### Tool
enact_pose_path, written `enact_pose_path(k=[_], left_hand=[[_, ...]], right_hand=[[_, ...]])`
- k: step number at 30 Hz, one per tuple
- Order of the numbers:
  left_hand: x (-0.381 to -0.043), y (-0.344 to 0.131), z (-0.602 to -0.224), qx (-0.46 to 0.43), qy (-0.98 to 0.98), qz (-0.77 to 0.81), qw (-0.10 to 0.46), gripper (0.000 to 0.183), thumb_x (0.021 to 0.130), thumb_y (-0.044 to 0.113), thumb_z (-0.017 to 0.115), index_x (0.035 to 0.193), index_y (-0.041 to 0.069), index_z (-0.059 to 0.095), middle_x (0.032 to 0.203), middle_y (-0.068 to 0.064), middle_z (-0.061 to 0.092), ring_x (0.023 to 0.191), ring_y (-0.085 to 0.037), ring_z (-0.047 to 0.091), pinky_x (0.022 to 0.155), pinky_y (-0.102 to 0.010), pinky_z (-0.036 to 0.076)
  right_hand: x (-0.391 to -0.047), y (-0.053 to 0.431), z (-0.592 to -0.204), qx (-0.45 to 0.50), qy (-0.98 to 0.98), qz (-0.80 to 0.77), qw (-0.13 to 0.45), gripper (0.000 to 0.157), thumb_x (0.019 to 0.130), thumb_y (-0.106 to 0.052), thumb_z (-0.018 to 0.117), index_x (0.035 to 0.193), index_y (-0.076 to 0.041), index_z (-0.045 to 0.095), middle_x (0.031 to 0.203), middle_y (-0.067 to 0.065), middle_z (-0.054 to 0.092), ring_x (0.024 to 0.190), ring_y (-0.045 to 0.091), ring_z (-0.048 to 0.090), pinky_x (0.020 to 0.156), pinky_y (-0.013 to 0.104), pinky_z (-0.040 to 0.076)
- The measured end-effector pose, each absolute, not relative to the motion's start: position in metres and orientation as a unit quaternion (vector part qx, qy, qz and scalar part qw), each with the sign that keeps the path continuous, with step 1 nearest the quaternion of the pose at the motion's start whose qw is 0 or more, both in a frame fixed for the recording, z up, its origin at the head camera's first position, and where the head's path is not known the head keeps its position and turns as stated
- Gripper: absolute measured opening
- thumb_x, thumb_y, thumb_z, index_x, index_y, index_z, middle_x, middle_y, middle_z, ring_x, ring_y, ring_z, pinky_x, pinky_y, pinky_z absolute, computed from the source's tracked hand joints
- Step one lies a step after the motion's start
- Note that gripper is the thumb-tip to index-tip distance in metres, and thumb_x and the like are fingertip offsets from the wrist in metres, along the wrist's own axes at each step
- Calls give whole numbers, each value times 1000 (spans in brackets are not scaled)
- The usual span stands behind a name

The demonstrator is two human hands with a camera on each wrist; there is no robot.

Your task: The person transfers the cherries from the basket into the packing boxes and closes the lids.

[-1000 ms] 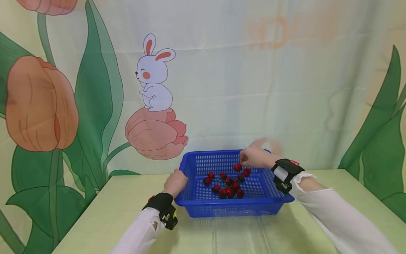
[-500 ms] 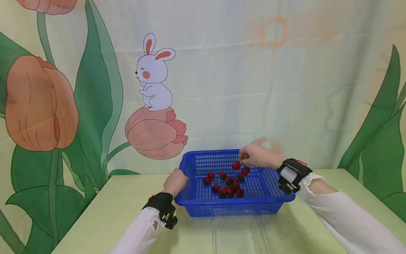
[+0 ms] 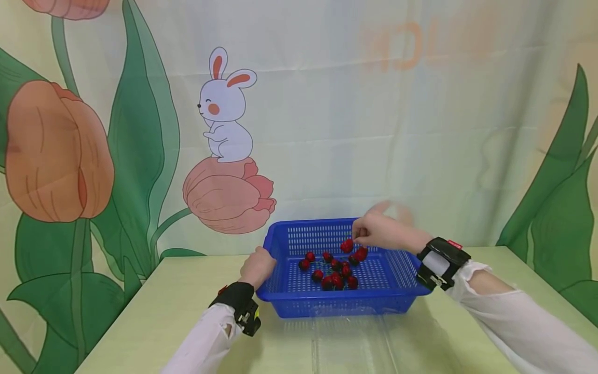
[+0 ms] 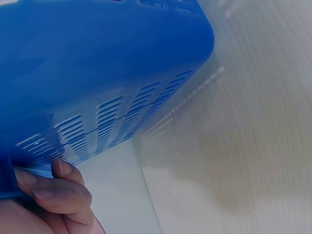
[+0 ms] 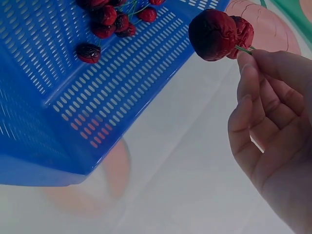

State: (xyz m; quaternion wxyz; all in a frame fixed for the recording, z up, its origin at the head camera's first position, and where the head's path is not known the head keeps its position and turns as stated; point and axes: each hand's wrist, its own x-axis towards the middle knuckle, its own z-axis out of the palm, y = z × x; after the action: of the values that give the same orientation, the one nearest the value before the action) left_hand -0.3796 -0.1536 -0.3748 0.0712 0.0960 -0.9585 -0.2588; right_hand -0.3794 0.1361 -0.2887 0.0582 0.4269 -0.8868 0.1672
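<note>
A blue perforated plastic basket (image 3: 345, 295) stands on the table with several dark red cherries (image 3: 336, 280) on green stems inside. My left hand (image 3: 258, 267) grips its left rim; the left wrist view shows curled fingers (image 4: 61, 195) at the blue edge. Above the basket's back right part, my right hand (image 3: 380, 232) pinches a green stem (image 5: 242, 49) between thumb and forefinger. From that stem hangs a pair of cherries (image 5: 212, 35), one partly behind the other in the right wrist view. In the head view, the pair hangs close over the loose cherries.
A clear, see-through plastic container (image 3: 350, 343) lies in front of the basket, cut off by the lower frame edge. Behind the pale table (image 3: 187, 291) hangs a curtain (image 3: 317, 130) printed with tulips and a rabbit.
My right wrist and forearm have shifted to the right, while the fingers with the cherry pair stay over nearly the same spot. The left hand keeps its hold on the basket rim.
</note>
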Motion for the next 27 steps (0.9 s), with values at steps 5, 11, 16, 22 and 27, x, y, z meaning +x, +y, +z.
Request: enact_pose_path(k=[5,11,16,22,27], left_hand=[[-378,-152,-374,97,-958,-261,73,43,90,16,48,119,-15,38,94,-27,56,83,-38,58,70,-49,47],[-378,-152,-374,95,-959,-258,71,45,90,17,49,120,-15,38,94,-27,56,83,-38,58,69,-49,47],[-379,-154,-374,92,-961,-253,70,44,90,16,49,119,-16,38,92,-27,56,81,-38,59,68,-48,47],[-380,-155,-375,92,-961,-251,70,43,90,16,48,118,-15,38,92,-26,56,82,-38,59,69,-48,47],[-379,-153,-374,96,-960,-255,68,44,90,16,49,120,-15,38,94,-27,56,83,-38,59,70,-49,47]], right_hand=[[-372,136,-290,429,-884,176,59,5,86,-8,61,83,-11,63,71,-4,57,58,7,50,58,25,45],[-364,135,-290,443,-874,184,71,4,86,-10,62,84,-8,64,72,-6,57,58,7,50,58,24,46],[-357,133,-289,462,-861,200,67,3,87,-12,61,85,-10,64,72,-7,57,59,6,51,57,25,46],[-345,127,-290,480,-853,192,68,5,87,-10,61,85,-14,63,71,-10,56,59,4,50,57,24,45],[-335,123,-291,492,-848,187,63,4,86,-10,61,86,-10,64,70,-10,56,59,4,49,57,24,45]])
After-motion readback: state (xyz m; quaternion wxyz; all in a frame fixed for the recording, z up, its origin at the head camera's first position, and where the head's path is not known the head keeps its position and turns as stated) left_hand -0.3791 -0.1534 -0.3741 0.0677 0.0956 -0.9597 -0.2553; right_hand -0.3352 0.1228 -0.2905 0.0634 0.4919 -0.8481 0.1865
